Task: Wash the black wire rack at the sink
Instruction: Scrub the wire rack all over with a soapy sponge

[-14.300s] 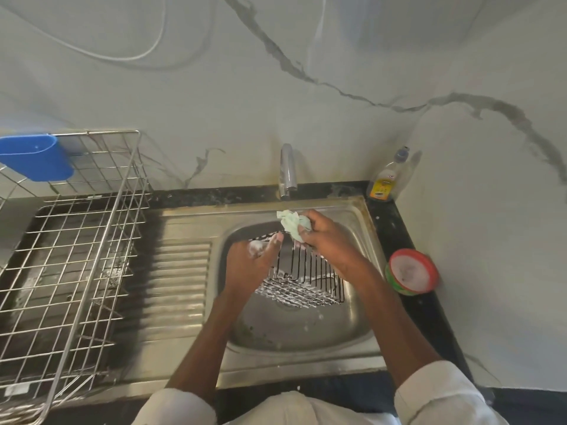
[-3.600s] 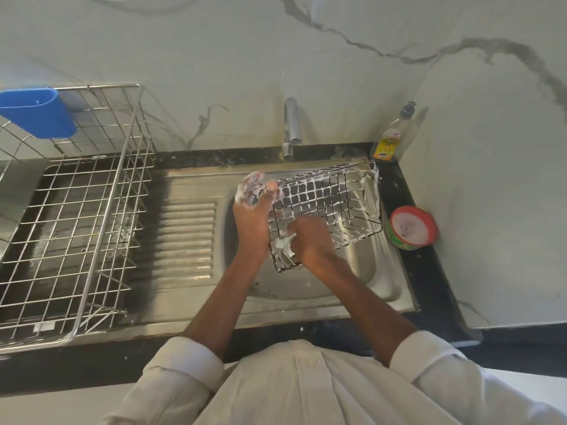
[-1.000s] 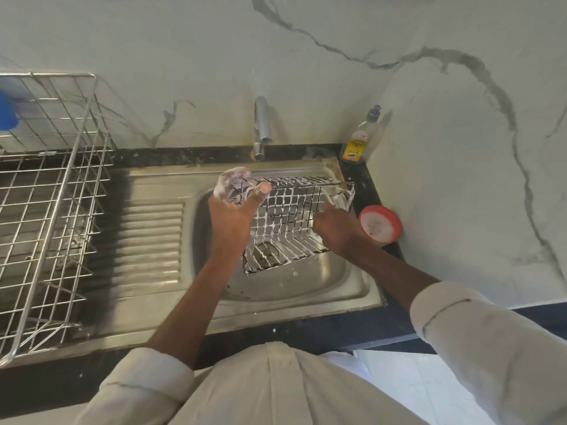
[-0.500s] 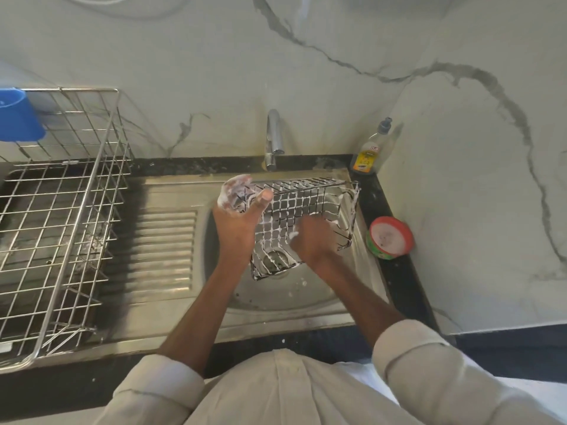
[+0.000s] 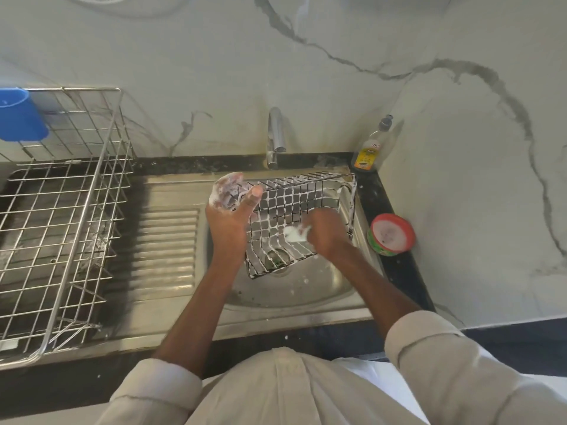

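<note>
Over the sink (image 5: pixel 306 308) basin I'm mid-scrub: my left hand (image 5: pixel 228 216) grips the soapy wire rack (image 5: pixel 294 207) by its corner, my right hand (image 5: pixel 325 234) clutches the sponge (image 5: pixel 294 234) against it, rinsing probably follows

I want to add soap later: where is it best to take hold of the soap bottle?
Probably the soap bottle is best gripped round its upright body from the front-left; walls close it in behind and to the right, and its pump top is narrow.
</note>
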The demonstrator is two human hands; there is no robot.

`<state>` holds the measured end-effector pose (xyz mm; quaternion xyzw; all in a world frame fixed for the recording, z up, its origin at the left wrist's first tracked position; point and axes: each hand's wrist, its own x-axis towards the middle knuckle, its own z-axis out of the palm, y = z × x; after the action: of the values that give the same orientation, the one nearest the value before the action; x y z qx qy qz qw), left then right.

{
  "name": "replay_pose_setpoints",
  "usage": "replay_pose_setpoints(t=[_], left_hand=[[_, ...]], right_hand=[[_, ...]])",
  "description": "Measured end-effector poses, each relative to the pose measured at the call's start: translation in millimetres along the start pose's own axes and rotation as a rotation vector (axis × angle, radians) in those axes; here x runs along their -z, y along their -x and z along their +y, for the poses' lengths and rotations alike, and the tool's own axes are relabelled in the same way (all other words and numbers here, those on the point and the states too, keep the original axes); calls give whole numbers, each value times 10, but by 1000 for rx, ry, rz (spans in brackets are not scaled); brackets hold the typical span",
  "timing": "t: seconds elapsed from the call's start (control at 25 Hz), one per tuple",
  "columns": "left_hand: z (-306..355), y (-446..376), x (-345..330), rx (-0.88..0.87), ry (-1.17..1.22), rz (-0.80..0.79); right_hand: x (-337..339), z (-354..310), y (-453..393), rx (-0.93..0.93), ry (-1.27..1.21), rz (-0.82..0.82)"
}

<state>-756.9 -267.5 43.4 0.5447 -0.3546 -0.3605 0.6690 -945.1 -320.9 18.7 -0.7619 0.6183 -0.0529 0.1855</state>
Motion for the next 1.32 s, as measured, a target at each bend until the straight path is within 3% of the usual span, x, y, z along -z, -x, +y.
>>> replay_pose_setpoints(t=[0.16,0.4,0.64,0.72,0.84,0.92,1.12,1.32], left_hand=[[17,25,-2,-11,-32,-16],[-58,4,-62,-50,7,6],[-113,30,-2,-23,-6,69],[-116,48,-12,-19,-15,71],[-112,81,-27,-27,-56,69],[-107,99,-16,-8,-83,72],[-29,105,27,66,-40,68],[10,125,39,112,-52,63]], right_hand=[[136,135,123,-82,228,29],[-154,-302,384,48,-154,-74],[144,469,359,-122,236,111],[62,352,441,-94,169,156],[-92,24,544,6,-88,16],[-129,85,463,55,-84,-11],[123,496,257,59,120,217],[552,354,-26,169,79,522]])
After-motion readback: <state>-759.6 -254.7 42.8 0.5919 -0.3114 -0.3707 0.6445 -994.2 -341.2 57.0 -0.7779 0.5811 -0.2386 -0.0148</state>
